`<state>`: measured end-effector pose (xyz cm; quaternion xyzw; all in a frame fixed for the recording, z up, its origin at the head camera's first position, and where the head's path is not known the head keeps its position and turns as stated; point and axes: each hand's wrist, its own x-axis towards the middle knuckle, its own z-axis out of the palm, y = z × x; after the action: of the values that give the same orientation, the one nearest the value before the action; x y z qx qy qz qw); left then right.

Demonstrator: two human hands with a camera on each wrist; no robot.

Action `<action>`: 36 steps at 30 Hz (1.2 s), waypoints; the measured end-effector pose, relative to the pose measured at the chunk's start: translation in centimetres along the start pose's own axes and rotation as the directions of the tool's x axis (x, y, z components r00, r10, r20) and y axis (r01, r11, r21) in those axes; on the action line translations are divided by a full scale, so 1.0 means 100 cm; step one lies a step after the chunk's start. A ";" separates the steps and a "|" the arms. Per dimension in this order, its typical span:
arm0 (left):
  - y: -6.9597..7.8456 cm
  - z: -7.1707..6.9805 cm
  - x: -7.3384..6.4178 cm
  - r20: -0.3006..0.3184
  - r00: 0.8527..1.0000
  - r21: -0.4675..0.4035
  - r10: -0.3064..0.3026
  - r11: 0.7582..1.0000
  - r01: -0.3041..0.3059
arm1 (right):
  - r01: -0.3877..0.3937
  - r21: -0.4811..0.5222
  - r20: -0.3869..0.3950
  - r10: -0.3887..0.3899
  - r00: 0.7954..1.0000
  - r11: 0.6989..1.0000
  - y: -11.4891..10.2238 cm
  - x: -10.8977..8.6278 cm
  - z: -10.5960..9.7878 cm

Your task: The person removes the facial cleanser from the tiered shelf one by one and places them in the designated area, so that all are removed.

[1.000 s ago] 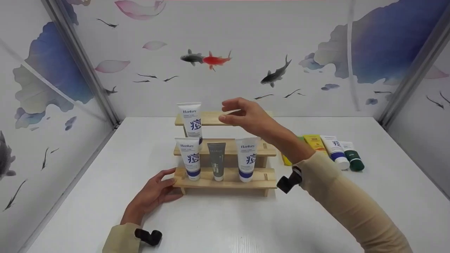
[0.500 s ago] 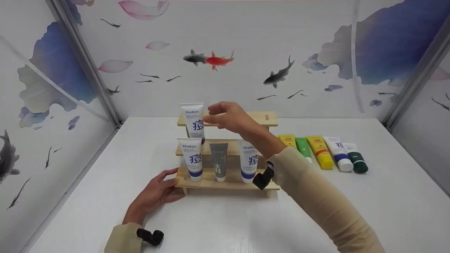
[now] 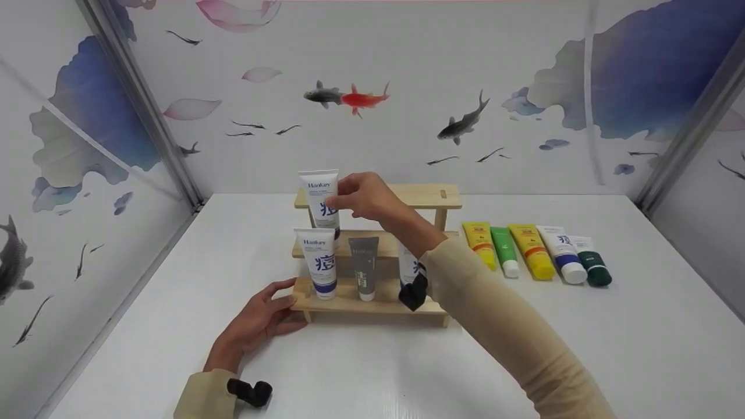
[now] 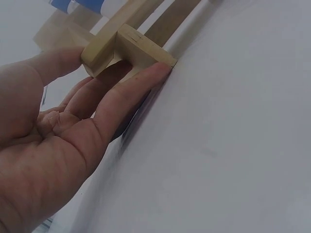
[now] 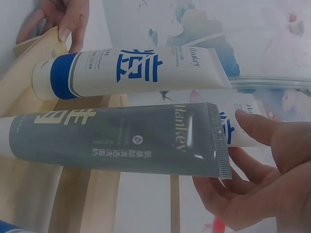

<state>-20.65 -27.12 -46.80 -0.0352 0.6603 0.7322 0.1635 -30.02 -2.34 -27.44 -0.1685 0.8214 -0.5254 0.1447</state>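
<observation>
A three-tier wooden display rack [image 3: 433, 196] stands mid-table. On its middle tier at the left is a white squeeze tube [image 3: 318, 189] with blue lettering; my right hand [image 3: 371, 201] pinches its upper part, thumb in front and fingers behind, as the right wrist view also shows. The lowest tier bears a white tube [image 3: 319, 262] at left, a grey tube [image 3: 365, 265] in the middle, and another white tube [image 3: 407, 265] partly hidden by my right wrist. My left hand [image 3: 259, 317] grips the left end of the bottom shelf [image 4: 104, 46], thumb on the board, fingers by the leg.
Several tubes lie in a row on the table right of the rack: a yellow tube [image 3: 478, 244], a green tube [image 3: 504, 250], a second yellow tube [image 3: 532, 253], a white tube [image 3: 561, 256] and a dark green tube [image 3: 592, 265]. Printed walls enclose the table.
My right hand has moved left and slightly down from beside the upper white tube and taken hold of it. My left hand stays at the rack's end.
</observation>
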 end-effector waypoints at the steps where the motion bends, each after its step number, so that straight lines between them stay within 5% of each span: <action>1: 0.000 0.000 0.000 0.002 1.000 -0.001 0.000 1.000 0.000 | -0.003 -0.008 -0.005 0.003 1.000 1.000 0.000 0.001 0.001; 8: 0.001 0.000 0.000 -0.010 1.000 0.016 -0.012 1.000 0.012 | -0.013 -0.024 -0.032 0.012 0.999 1.000 0.000 0.006 0.005; 18: -0.001 0.001 0.002 -0.024 1.000 0.028 -0.016 0.999 0.016 | 0.088 -0.028 -0.040 -0.089 0.995 0.996 0.002 -0.001 0.005; 36: -0.004 -0.002 0.003 -0.009 1.000 0.017 -0.005 1.000 0.005 | 0.174 0.077 -0.228 -0.153 0.962 0.982 0.012 -0.034 -0.047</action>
<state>-20.80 -27.20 -47.26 -0.0387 0.6673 0.7258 0.1626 -29.06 3.41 -26.43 -0.1692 0.7893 -0.5900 0.0167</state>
